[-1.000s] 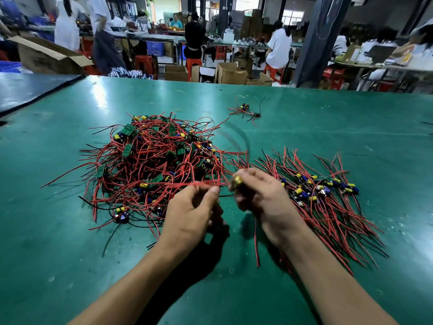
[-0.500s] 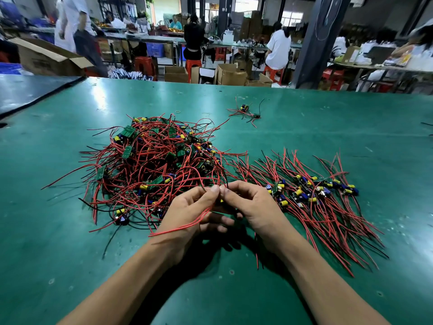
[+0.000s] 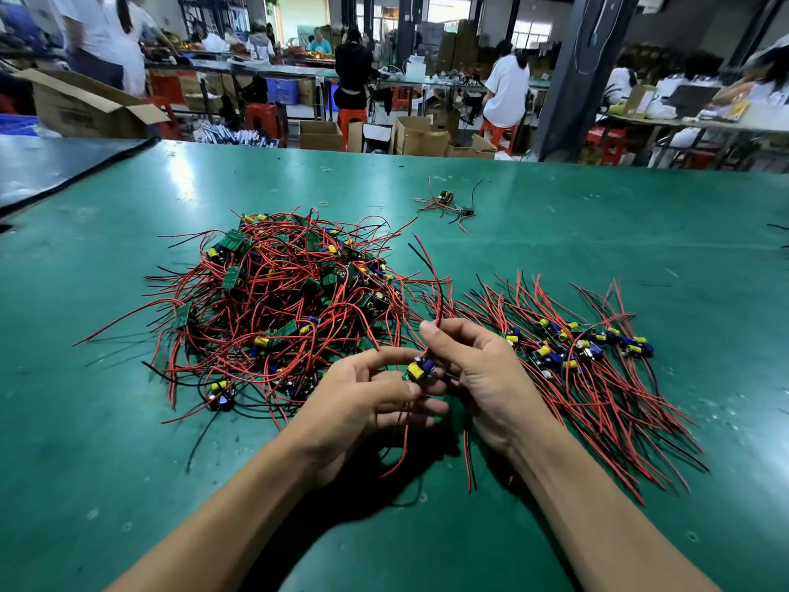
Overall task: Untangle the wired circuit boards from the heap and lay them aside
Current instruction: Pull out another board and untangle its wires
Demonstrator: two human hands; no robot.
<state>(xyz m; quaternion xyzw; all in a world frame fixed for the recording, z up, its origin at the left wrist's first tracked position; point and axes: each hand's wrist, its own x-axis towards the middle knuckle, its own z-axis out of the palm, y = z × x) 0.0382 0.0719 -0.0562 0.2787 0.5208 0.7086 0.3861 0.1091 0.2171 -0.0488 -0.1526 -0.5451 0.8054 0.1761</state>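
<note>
Beside heap (image 3: 277, 301), hands (image 3: 363, 395) (image 3: 482, 373) pinch one wired board (image 3: 417, 369).

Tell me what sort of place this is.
Probably an electronics assembly workshop: a tangled heap of small green circuit boards with red and black wires on a long green worktable, brown cardboard cartons behind it, and seated workers at further benches.

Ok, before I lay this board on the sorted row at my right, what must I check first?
1. Grip of left hand on board: ok.
2. Pinch of right hand on wires: ok.
3. Those wires free of heap: cannot tell; they rise in front of its edge.
4. Reach to row: ok, it lies just beside the right hand.
5. The lower wires hang loose under the hands: ok.
</note>
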